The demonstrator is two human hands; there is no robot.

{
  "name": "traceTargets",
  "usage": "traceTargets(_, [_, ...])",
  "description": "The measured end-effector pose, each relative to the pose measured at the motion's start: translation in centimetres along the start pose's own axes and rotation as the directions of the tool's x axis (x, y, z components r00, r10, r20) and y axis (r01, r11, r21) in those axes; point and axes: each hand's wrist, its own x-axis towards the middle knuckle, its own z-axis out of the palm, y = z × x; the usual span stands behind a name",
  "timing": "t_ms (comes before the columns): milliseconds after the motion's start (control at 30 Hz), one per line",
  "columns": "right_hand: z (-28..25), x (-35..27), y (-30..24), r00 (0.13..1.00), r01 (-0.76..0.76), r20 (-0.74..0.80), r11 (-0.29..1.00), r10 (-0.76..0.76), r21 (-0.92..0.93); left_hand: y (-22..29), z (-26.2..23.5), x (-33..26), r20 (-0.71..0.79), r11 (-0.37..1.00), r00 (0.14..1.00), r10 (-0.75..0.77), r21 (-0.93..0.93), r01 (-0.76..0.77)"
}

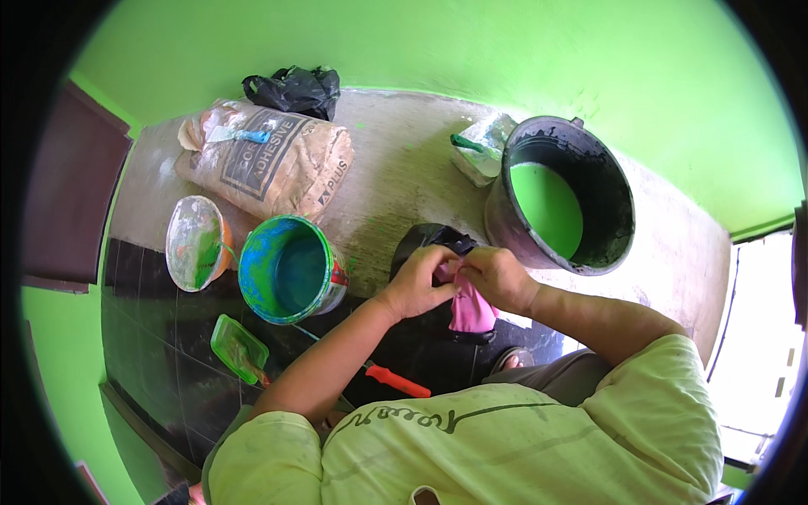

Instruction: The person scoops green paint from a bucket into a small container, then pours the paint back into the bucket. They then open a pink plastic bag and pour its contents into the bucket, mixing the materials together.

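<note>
In front of me, both hands meet at the gathered neck of a small pink bag (473, 313), whose filled lower part hangs down. My left hand (417, 283) pinches the neck from the left. My right hand (502, 276) is closed on it from the right, with fingertips close to those of my left. Just behind my hands is a black plastic bag (418, 239), partly hidden by them. To the right of it stands a large black bucket (612, 202) with bright green paint inside.
At left are a paper sack (337, 164) with a blue-handled scraper (252, 135), a blue-stained pail (337, 286) and an orange-and-white bucket (225, 252). A green tray (229, 343) and an orange-handled tool (397, 381) lie nearer. Beside the black bucket sits a pale container (492, 135).
</note>
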Motion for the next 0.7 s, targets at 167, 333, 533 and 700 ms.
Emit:
traceTargets(167, [-0.4,0.4,-0.9,0.992,0.115,-0.053,0.993,-0.115,0.004,-1.2,2.3,-1.6,-0.168,0.976,0.973,0.155,0.179,-0.125])
traceTargets(333, [-1.9,1.1,-1.5,0.983,0.113,0.162,0.973,-0.081,-0.203,-2.1,3.6,-2.1,-0.313,0.967,0.924,0.218,0.197,-0.162])
traceTargets(533, [-5.0,3.1,-5.7,0.92,0.034,0.343,0.833,0.189,-0.552,-2.5,5.7,-2.1,-0.341,0.996,0.937,-0.08,-0.051,0.066])
traceTargets(700, [-5.7,6.3,-9.4,0.965,0.026,0.242,0.887,0.097,-0.461,-3.4,5.7,-1.7,-0.346,0.998,0.936,-0.066,-0.023,0.062])
